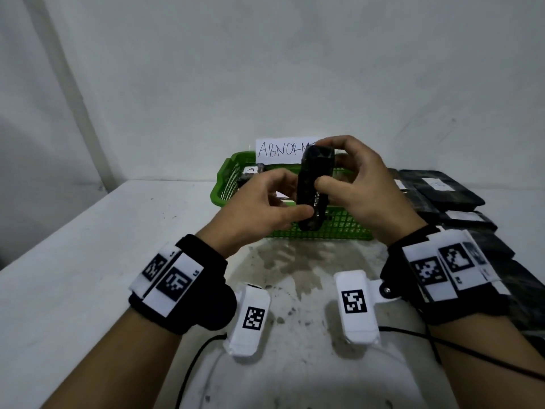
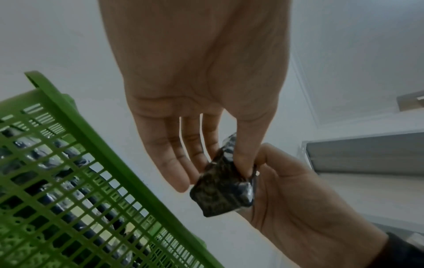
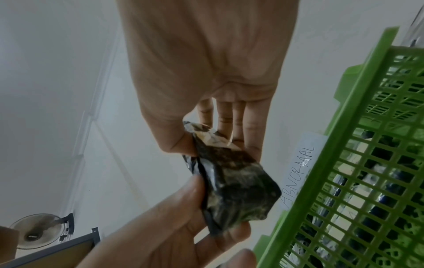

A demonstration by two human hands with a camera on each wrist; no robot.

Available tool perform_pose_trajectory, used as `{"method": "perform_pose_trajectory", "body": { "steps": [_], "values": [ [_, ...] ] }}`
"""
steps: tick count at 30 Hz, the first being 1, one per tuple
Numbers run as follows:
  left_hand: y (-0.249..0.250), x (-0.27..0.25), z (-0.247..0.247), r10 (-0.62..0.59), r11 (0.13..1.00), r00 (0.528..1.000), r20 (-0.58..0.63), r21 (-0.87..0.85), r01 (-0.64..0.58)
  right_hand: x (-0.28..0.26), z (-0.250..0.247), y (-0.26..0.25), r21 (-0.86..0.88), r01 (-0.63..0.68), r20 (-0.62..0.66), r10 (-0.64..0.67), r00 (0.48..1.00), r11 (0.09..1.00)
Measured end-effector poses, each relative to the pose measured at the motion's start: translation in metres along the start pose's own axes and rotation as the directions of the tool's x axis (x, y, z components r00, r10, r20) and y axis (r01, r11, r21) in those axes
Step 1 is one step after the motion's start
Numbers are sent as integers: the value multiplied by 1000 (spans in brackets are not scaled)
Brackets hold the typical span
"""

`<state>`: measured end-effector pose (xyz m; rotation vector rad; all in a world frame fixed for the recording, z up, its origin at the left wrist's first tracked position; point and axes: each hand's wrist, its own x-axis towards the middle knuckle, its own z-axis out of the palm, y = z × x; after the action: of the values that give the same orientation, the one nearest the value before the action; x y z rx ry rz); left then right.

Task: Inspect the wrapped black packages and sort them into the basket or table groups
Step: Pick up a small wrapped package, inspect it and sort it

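A black package (image 1: 313, 187) wrapped in clear film stands on end in the air over the green basket (image 1: 230, 184). My left hand (image 1: 265, 208) pinches its lower part between thumb and fingers. My right hand (image 1: 351, 184) grips its upper part, thumb on the near side, fingers over the top. The left wrist view shows the package (image 2: 220, 190) pinched by my left thumb with my right hand under it. In the right wrist view, the package (image 3: 234, 188) lies between both hands beside the basket (image 3: 358, 163). Wrapped packages lie inside the basket.
A paper sign (image 1: 280, 150) reading ABNORMAL stands behind the basket. Several black packages (image 1: 442, 187) with white labels lie on the table at the right. The white table (image 1: 88, 261) has a stained patch in front of the basket. Cables trail near the front edge.
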<state>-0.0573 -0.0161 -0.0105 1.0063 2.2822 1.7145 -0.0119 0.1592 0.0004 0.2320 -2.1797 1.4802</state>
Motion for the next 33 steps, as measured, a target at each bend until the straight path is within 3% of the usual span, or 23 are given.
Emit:
{"method": "perform_pose_trajectory", "body": {
  "steps": [5,12,17,24,27,29,31,33],
  "values": [
    [-6,2,-4,88,985,993,-85,156,-74,-1,2,-2,55,10,161,-19,987,998],
    [-16,6,-3,170,966,973,-159,224,-132,0,8,-5,218,-113,110,90,990,969],
    [-18,6,-2,172,966,967,-187,222,-129,-1,17,-4,225,-209,164,174,971,952],
    [-24,11,-3,166,980,956,-241,150,-132,-2,25,6,162,14,53,-23,998,987],
    [-21,11,-3,95,993,974,-208,82,-80,0,24,9,42,102,8,-102,995,994],
    [-17,10,-3,-26,998,980,-196,-66,13,1,20,12,-22,124,10,-124,992,992],
    [-12,10,-4,-150,958,979,-136,-264,110,3,15,14,-54,137,31,-136,990,989],
    [-7,9,-6,-189,912,979,-81,-384,145,2,12,15,-25,137,73,-134,988,990]
  ]
}}
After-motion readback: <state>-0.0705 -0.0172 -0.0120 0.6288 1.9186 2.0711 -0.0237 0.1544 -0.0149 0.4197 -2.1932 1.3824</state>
